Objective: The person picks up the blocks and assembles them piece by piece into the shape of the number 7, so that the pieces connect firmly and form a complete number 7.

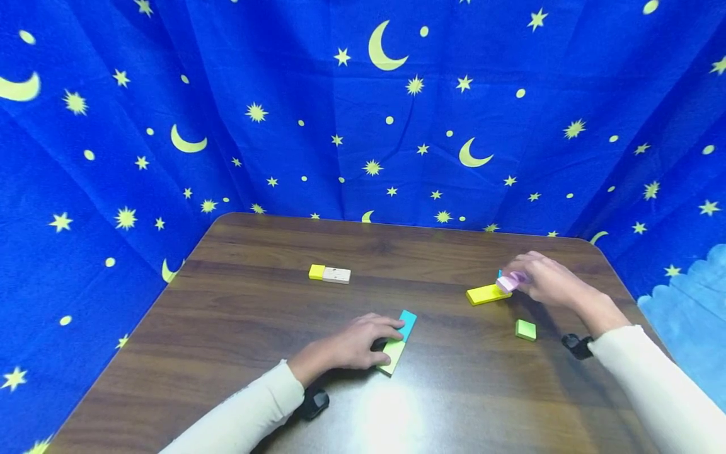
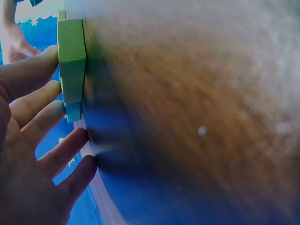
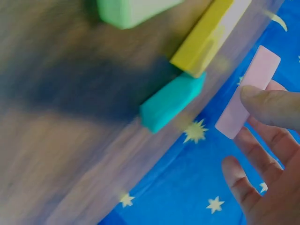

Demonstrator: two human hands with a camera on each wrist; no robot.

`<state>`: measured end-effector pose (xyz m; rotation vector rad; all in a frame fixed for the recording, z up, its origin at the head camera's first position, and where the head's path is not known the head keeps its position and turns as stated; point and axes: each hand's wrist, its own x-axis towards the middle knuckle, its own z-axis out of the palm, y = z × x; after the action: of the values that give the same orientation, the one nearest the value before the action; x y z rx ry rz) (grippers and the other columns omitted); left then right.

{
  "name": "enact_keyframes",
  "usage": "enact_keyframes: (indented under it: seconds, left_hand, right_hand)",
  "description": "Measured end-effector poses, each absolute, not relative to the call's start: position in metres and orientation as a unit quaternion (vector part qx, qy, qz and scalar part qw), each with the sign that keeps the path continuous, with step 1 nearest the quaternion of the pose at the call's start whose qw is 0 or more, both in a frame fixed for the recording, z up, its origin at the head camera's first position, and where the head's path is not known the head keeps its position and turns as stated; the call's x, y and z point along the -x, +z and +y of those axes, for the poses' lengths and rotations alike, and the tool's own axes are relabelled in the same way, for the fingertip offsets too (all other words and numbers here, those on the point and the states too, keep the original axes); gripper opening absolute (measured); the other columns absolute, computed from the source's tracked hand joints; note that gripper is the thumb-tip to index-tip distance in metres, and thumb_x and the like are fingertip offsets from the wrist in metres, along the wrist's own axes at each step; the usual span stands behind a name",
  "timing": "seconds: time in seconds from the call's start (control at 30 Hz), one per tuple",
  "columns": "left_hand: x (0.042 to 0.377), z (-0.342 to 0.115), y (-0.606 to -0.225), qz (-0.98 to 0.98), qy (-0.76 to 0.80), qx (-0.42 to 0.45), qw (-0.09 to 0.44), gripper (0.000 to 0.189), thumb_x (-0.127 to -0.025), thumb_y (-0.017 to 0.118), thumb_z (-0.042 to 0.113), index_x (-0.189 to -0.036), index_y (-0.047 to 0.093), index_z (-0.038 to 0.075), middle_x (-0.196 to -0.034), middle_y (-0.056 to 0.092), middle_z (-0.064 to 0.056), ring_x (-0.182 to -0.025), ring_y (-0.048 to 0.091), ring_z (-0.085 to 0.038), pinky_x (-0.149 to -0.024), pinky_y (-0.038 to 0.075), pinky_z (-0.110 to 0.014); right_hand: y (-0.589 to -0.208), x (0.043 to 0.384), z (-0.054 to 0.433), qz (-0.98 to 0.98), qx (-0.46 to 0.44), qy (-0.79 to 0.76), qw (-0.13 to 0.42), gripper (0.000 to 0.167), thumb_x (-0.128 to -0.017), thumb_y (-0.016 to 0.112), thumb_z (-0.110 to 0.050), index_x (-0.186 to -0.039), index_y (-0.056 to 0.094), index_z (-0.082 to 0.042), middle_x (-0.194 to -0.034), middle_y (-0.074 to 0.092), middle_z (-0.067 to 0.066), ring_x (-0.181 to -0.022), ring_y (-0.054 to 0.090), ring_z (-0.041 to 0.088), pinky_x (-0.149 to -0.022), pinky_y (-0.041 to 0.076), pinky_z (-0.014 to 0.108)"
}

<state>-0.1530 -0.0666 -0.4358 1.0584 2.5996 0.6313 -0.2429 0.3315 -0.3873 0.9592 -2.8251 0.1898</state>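
My right hand (image 1: 547, 280) pinches a pink block (image 3: 255, 89) between thumb and fingers, held up over the table's right side. Beneath it lie a long yellow block (image 1: 484, 295) and a teal block (image 3: 171, 103), end to end in the right wrist view. At the middle front, my left hand (image 1: 363, 340) rests on a light green block (image 1: 393, 356) and a blue block (image 1: 406, 325) lying end to end. Its thumb touches the green one and its fingertips reach the blue one, with the fingers spread and fairly straight.
A small green block (image 1: 525, 330) lies in front of the yellow block. Farther back on the left, a short yellow block (image 1: 317, 272) meets a whitish block with dark marks (image 1: 337, 275). A blue star-patterned curtain (image 1: 363, 113) hangs behind the wooden table (image 1: 255, 328).
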Motion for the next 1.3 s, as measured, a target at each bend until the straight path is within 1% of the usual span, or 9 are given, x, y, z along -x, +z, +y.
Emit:
enact_keyframes:
  seconds: [0.1, 0.23, 0.43, 0.57, 0.67, 0.77, 1.0, 1.17, 1.3]
  left_hand:
    - [0.154, -0.066, -0.436, 0.896, 0.211, -0.368, 0.131, 0.045, -0.09, 0.071, 0.026, -0.133, 0.063, 0.017, -0.154, 0.047, 0.004, -0.142, 0.045, -0.022, -0.12, 0.034, -0.046]
    - [0.154, -0.066, -0.436, 0.896, 0.208, -0.368, 0.136, 0.044, -0.09, 0.071, 0.027, -0.133, 0.063, 0.017, -0.154, 0.047, 0.005, -0.142, 0.045, -0.022, -0.121, 0.033, -0.046]
    - [0.152, -0.067, -0.436, 0.896, 0.213, -0.367, 0.133, 0.045, -0.09, 0.071, 0.027, -0.133, 0.063, 0.018, -0.154, 0.047, 0.005, -0.142, 0.045, -0.022, -0.12, 0.033, -0.047]
    - [0.153, -0.067, -0.437, 0.894, 0.216, -0.369, 0.135, 0.045, -0.09, 0.071, 0.027, -0.133, 0.063, 0.018, -0.155, 0.047, 0.005, -0.142, 0.045, -0.022, -0.12, 0.033, -0.047]
    - [0.153, -0.067, -0.438, 0.893, 0.219, -0.371, 0.132, 0.045, -0.089, 0.072, 0.026, -0.133, 0.063, 0.017, -0.154, 0.047, 0.004, -0.142, 0.045, -0.023, -0.12, 0.034, -0.048]
    - [0.153, -0.068, -0.439, 0.893, 0.219, -0.371, 0.13, 0.046, -0.089, 0.072, 0.026, -0.133, 0.063, 0.017, -0.154, 0.047, 0.004, -0.142, 0.045, -0.023, -0.12, 0.034, -0.047]
    - [0.154, -0.07, -0.44, 0.893, 0.22, -0.369, 0.134, 0.046, -0.09, 0.071, 0.027, -0.134, 0.062, 0.018, -0.155, 0.047, 0.005, -0.143, 0.044, -0.023, -0.12, 0.033, -0.048]
    - [0.155, -0.069, -0.439, 0.893, 0.218, -0.37, 0.132, 0.046, -0.089, 0.071, 0.027, -0.133, 0.062, 0.018, -0.155, 0.047, 0.005, -0.143, 0.044, -0.023, -0.12, 0.033, -0.047]
    - [0.154, -0.069, -0.439, 0.893, 0.221, -0.368, 0.136, 0.046, -0.089, 0.071, 0.027, -0.134, 0.062, 0.018, -0.155, 0.046, 0.004, -0.143, 0.044, -0.023, -0.121, 0.032, -0.048]
  right_hand:
    - [-0.384, 0.25, 0.319, -0.94, -0.328, 0.061, 0.067, 0.031, -0.071, 0.075, 0.006, -0.098, 0.074, -0.009, -0.097, 0.073, 0.006, -0.096, 0.064, 0.029, -0.084, 0.053, 0.049]
    - [-0.381, 0.259, 0.297, -0.93, -0.357, 0.054, 0.065, 0.032, -0.069, 0.075, 0.007, -0.097, 0.074, -0.007, -0.095, 0.072, 0.007, -0.095, 0.064, 0.029, -0.083, 0.054, 0.048]
    - [-0.387, 0.27, 0.262, -0.911, -0.405, 0.029, 0.073, 0.023, -0.069, 0.075, 0.004, -0.087, 0.071, -0.008, -0.083, 0.066, 0.004, -0.082, 0.061, 0.023, -0.073, 0.052, 0.042]
    - [-0.394, 0.275, 0.246, -0.902, -0.424, 0.027, 0.072, 0.023, -0.068, 0.075, 0.005, -0.085, 0.07, -0.009, -0.083, 0.066, 0.004, -0.081, 0.06, 0.024, -0.071, 0.052, 0.041]
    - [-0.398, 0.276, 0.235, -0.902, -0.426, 0.033, 0.063, 0.024, -0.07, 0.073, 0.005, -0.09, 0.072, -0.009, -0.087, 0.067, 0.004, -0.085, 0.062, 0.025, -0.075, 0.054, 0.043]
    - [-0.402, 0.275, 0.222, -0.903, -0.426, 0.039, 0.049, 0.024, -0.072, 0.071, 0.006, -0.09, 0.071, -0.01, -0.087, 0.067, 0.004, -0.086, 0.061, 0.024, -0.075, 0.054, 0.043]
    - [-0.416, 0.27, 0.196, -0.895, -0.443, 0.046, 0.014, 0.033, -0.074, 0.066, 0.009, -0.099, 0.074, -0.011, -0.101, 0.071, 0.004, -0.095, 0.063, 0.023, -0.08, 0.057, 0.04]
    - [-0.421, 0.264, 0.189, -0.893, -0.445, 0.06, 0.015, 0.035, -0.073, 0.068, 0.008, -0.102, 0.074, -0.011, -0.103, 0.071, 0.004, -0.096, 0.063, 0.022, -0.08, 0.057, 0.038]
    - [-0.424, 0.261, 0.186, -0.895, -0.439, 0.077, 0.009, 0.035, -0.076, 0.068, 0.006, -0.105, 0.074, -0.013, -0.105, 0.07, 0.005, -0.097, 0.064, 0.022, -0.081, 0.057, 0.039]
